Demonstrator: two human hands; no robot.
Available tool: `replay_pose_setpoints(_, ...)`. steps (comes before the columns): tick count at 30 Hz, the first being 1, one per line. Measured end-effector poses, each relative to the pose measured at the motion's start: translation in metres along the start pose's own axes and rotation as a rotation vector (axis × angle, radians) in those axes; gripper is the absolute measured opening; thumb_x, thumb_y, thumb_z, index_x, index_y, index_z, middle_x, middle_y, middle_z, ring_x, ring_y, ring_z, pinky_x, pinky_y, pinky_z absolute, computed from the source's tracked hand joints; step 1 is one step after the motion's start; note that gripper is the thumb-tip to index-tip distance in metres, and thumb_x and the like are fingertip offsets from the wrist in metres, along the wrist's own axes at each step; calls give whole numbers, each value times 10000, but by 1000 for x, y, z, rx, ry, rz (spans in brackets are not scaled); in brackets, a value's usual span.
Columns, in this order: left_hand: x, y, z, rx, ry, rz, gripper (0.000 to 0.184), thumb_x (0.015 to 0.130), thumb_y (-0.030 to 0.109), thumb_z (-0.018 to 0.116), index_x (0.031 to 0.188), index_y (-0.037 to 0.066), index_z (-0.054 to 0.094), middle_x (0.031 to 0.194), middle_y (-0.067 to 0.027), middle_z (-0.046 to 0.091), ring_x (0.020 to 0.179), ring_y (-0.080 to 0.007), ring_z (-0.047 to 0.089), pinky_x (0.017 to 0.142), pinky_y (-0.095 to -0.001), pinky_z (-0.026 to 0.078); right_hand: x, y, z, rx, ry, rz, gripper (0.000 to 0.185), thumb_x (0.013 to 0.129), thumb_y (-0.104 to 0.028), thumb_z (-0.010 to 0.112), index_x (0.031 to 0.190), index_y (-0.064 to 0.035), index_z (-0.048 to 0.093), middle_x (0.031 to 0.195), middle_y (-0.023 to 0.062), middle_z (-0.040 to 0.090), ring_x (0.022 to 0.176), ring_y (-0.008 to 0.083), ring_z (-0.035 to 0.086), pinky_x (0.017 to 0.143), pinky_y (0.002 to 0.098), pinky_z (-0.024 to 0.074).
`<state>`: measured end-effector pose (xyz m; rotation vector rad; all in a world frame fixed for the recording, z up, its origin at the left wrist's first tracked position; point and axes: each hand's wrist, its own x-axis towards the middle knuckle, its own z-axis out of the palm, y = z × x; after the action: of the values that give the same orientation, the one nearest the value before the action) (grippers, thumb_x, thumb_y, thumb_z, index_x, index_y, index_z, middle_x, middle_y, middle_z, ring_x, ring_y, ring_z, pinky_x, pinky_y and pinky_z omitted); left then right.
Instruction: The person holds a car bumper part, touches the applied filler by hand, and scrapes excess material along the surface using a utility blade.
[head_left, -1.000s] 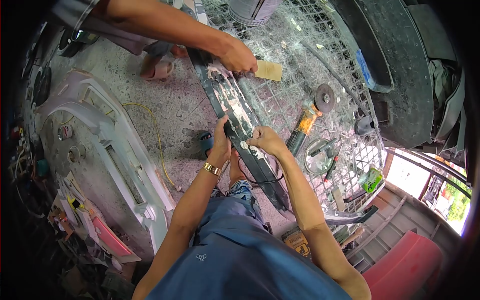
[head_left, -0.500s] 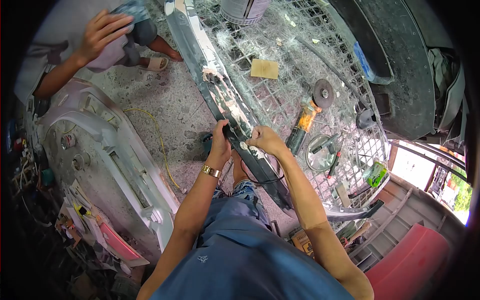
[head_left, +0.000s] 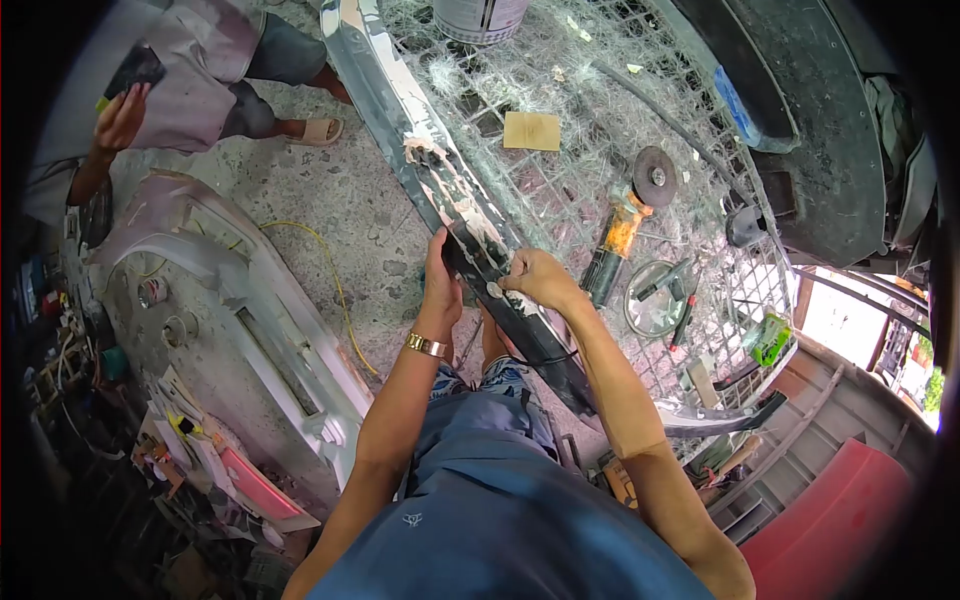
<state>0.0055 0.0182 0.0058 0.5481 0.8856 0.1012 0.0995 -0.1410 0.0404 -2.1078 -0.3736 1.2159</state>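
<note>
A long dark car bumper (head_left: 400,150) with patches of white paint and pinkish filler runs diagonally in front of me. My left hand (head_left: 441,280), a gold watch on its wrist, grips the bumper's near-left edge; the thumb lies along it and the other fingers are partly hidden beneath. Across from it, my right hand (head_left: 541,278) is closed at the far-right edge, fingertips curled in and thumb pressed on the surface. A small round pale spot (head_left: 494,290) shows beside that thumb. Whether a small piece sits inside the right fingers is hidden.
On the mesh-topped table (head_left: 590,130) lie an orange angle grinder (head_left: 622,235), a tan sandpaper sheet (head_left: 532,131), a round clear lid (head_left: 655,305) and a can (head_left: 480,18). A grey bumper (head_left: 270,310) rests left. Another person's hand (head_left: 120,120) holds a dark object.
My hands stay at nearly the same place on the bumper, the right one slightly more curled. The other person's hand has moved left and down. My view has shifted a little.
</note>
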Motion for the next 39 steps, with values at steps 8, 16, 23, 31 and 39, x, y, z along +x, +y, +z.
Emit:
replay_pose_setpoints(8,-2,2,-3,35,-28,-44,528,938,530,491,1166,70,614,1100,-56,659,1005,-188,612,894,-373,475,1,7,0,-24,23,-37,334,693,-292,773,695,-23,575,657,158,599,652,288,608,605,409,455)
replay_pose_setpoints(16,-13,9,13,16,-26,-35,514,958,504,482,1216,67,561,1124,-70,667,971,-211,655,847,-366,534,-1,12,1,75,51,-51,379,744,-339,750,701,-9,568,658,127,569,628,243,555,578,389,426)
replay_pose_setpoints(23,-7,9,6,74,5,-21,585,946,568,465,1264,86,558,1176,-44,652,1070,-205,616,935,-345,483,-44,-14,-34,343,117,-30,327,849,-276,725,753,-20,546,639,12,492,616,80,452,525,281,359)
replay_pose_setpoints(31,10,4,-77,101,92,-119,716,882,737,414,1161,96,567,914,-41,621,839,-201,624,829,-368,506,-101,1,11,659,-201,-179,210,898,-202,689,863,-26,580,715,6,560,670,73,513,594,269,421)
replay_pose_setpoints(39,-12,-24,-148,539,450,-285,637,902,681,452,1139,99,556,998,-87,618,883,-249,631,829,-387,492,-109,42,76,627,-413,-105,332,891,-354,652,929,-30,591,841,110,654,795,240,634,738,366,487)
